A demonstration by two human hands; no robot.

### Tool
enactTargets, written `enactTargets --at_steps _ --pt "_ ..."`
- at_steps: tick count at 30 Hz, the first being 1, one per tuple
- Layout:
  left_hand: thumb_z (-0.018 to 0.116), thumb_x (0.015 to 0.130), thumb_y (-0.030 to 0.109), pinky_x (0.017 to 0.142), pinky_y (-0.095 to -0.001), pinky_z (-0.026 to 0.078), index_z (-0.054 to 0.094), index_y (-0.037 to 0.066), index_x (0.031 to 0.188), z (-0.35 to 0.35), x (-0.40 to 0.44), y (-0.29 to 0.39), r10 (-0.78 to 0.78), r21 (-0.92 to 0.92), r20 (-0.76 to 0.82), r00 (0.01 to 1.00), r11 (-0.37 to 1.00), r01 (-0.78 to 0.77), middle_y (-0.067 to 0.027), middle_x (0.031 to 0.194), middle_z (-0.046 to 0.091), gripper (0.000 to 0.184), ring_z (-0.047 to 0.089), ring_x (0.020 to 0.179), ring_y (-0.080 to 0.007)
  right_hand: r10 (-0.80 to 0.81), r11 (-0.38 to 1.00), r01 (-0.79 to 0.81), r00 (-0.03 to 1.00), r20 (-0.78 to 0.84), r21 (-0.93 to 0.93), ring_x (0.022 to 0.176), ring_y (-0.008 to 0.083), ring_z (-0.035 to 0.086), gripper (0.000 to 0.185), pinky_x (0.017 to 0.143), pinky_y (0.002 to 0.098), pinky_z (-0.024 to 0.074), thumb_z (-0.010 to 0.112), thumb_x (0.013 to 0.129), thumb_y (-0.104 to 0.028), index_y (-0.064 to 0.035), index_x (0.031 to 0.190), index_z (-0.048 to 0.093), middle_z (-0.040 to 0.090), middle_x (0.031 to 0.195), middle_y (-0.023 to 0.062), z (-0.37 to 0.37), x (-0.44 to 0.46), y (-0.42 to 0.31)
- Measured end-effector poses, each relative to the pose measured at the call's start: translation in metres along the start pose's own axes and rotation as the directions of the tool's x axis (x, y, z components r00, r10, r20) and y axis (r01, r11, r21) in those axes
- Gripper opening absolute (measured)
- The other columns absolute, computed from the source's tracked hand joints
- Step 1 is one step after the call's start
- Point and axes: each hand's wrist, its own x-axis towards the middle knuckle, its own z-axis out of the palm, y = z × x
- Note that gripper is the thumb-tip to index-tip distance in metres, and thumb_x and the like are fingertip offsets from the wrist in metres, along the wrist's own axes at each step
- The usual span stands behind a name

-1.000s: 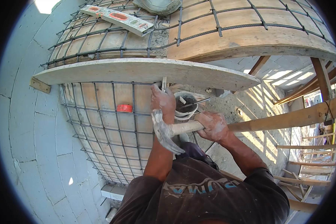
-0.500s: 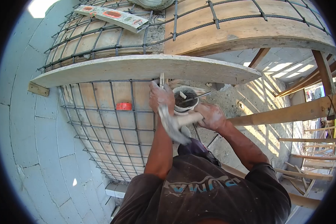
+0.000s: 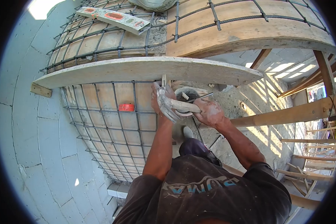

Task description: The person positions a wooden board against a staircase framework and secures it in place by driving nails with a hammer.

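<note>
My right hand is wrapped round the wooden handle of a claw hammer. The hammer's metal head is right at my left hand, overlapping its fingers in view. My left hand is closed round a narrow wooden strip, whose top end sticks up against a long, curved-edged board; its lower part is hidden by the hand and hammer. Behind the hammer handle stands a bucket with dark contents, a small light block and a rod in it.
A rebar grid over wooden panels lies left, with a red object on it. A spirit level rests on the upper rebar. A block wall rises at far left; a wooden pole crosses at right.
The hammer head has swung up towards my left hand and the wooden strip. My left hand stays at the strip. The whole view has shifted slightly.
</note>
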Motion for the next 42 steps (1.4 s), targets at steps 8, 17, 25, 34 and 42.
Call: enactTargets --at_steps 8,17,25,34,42 --pt "0.062 0.090 0.026 0.078 -0.0533 0.051 0.055 0.003 0.107 -0.002 -0.002 -0.013 0.071 -0.238 0.093 0.993 0.970 -0.047 -0.0227 0.096 0.068 0.029 0.067 0.090 -0.0426 0.112 0.994 -0.112 0.994 -0.016 0.001 0.077 0.0359 0.067 0.025 0.068 0.0468 0.0532 0.066 0.079 -0.020 -0.0112 0.101 0.059 0.066 0.080 0.0151 0.003 0.012 0.017" --pt "0.061 0.088 0.027 0.074 -0.0544 0.051 0.053 0.003 0.105 0.024 0.000 -0.034 0.030 -0.228 0.094 0.995 0.974 -0.007 -0.0246 0.092 0.067 0.031 0.066 0.086 -0.0447 0.092 0.990 -0.095 0.995 -0.028 -0.101 0.070 0.0359 0.066 0.011 0.066 0.0462 0.0529 0.066 0.082 -0.014 -0.0109 0.091 0.061 0.062 0.070 0.0131 0.003 0.014 0.017" --pt "0.059 0.090 0.028 0.076 -0.0537 0.051 0.052 0.002 0.109 0.002 0.002 -0.014 0.055 -0.096 0.119 0.991 0.994 -0.044 -0.0227 0.092 0.067 0.033 0.066 0.089 -0.0439 0.217 0.976 -0.216 0.969 0.116 -0.023 0.081 0.0350 0.067 0.019 0.072 0.0488 0.0528 0.064 0.083 -0.024 -0.0112 0.095 0.058 0.066 0.083 0.0133 -0.007 0.018 0.016" --pt "0.062 0.090 0.025 0.076 -0.0504 0.052 0.055 0.003 0.106 0.024 -0.001 -0.035 0.018 -0.348 0.122 0.992 0.937 0.026 -0.0211 0.094 0.067 0.028 0.066 0.089 -0.0415 -0.054 0.998 0.052 0.997 -0.048 -0.039 0.077 0.0341 0.068 0.015 0.066 0.0455 0.0538 0.068 0.081 -0.016 -0.0126 0.094 0.062 0.066 0.077 0.0132 -0.010 0.011 0.010" --pt "0.058 0.091 0.029 0.076 -0.0521 0.052 0.054 0.001 0.110 0.005 -0.002 -0.006 -0.035 0.079 0.051 0.998 0.996 0.030 -0.0241 0.098 0.067 0.034 0.066 0.088 -0.0423 -0.117 0.989 0.125 0.988 0.099 -0.076 0.083 0.0362 0.068 0.020 0.072 0.0463 0.0539 0.065 0.082 -0.019 -0.0108 0.100 0.059 0.068 0.085 0.0146 -0.012 0.010 0.016"
